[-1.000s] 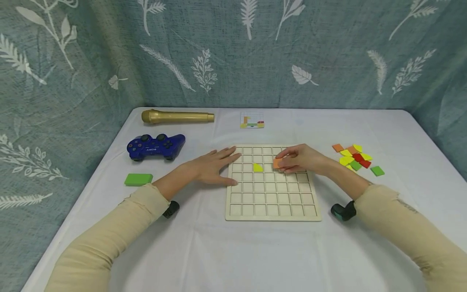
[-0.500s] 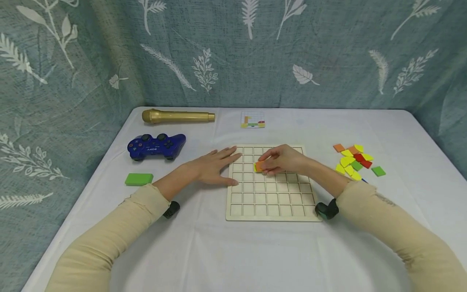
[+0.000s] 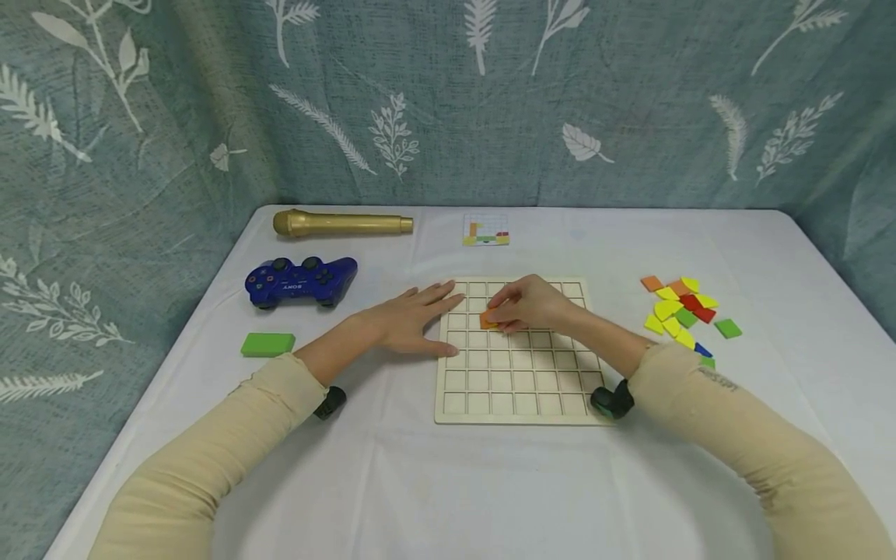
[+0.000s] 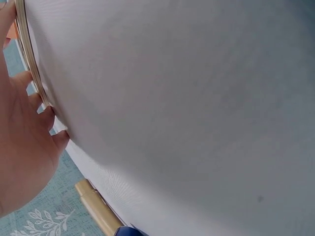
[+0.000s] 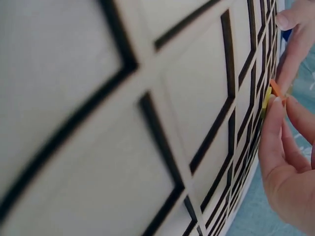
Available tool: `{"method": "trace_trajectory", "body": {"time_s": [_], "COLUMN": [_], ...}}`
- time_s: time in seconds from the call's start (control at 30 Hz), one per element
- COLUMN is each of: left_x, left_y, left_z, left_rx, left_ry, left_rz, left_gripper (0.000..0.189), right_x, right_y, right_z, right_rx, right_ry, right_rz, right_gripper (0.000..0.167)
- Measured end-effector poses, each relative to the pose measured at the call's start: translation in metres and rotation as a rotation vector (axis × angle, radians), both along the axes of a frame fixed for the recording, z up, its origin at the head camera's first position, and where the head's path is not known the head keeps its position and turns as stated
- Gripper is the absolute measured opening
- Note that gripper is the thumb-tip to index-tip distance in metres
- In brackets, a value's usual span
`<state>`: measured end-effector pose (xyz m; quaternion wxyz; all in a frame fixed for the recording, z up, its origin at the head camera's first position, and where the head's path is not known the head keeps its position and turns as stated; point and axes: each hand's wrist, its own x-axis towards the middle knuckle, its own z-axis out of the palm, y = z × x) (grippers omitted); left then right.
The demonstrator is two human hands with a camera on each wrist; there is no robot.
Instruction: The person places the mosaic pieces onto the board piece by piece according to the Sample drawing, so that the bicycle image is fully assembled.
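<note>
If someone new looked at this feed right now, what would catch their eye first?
Probably the orange tile pinched in the right hand over the pale grid board, where the spread left hand rests on the left edge. Next, likely the bright loose tiles scattered right of the board, and the blue game controller on the table's left side.

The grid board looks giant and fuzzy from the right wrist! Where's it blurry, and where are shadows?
Right wrist view: the grid board is blurriest close up on the left, its squares seeming to shrink toward the right. Head view: soft shadow on the board below the right hand, more on the white cloth beside the left sleeve. Left wrist view: a broad, curved shadow crosses the cloth.
</note>
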<state>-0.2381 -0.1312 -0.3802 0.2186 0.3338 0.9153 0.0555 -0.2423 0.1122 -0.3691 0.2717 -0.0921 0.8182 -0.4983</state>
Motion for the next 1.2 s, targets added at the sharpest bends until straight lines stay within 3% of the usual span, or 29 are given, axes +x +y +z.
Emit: {"method": "trace_trajectory", "body": {"time_s": [0.23, 0.67, 1.03, 1.2], "left_x": [0.0009, 0.0013, 0.0003, 0.0008], "left_y": [0.0011, 0.0002, 0.0005, 0.0001], "left_z": [0.0015, 0.0014, 0.0001, -0.0012], "left_rx": [-0.012, -0.007, -0.013, -0.012], "left_ry": [-0.008, -0.002, 0.007, 0.011], "left_rz": [0.011, 0.000, 0.005, 0.005], "left_gripper": [0.094, 0.094, 0.094, 0.095], "right_x": [0.0019, 0.0005, -0.0004, -0.0069], "right_y": [-0.0010, -0.0055, -0.0048, 0.0023], "right_z": [0.0045, 0.0038, 0.0083, 0.0049], "right_rx": [0.090, 0.115, 0.028, -0.030], "right_ry": [0.067, 0.127, 0.041, -0.044], "right_rz": [0.018, 0.057, 0.065, 0.097], "right_gripper": [0.024, 0.030, 0.031, 0.038]}}
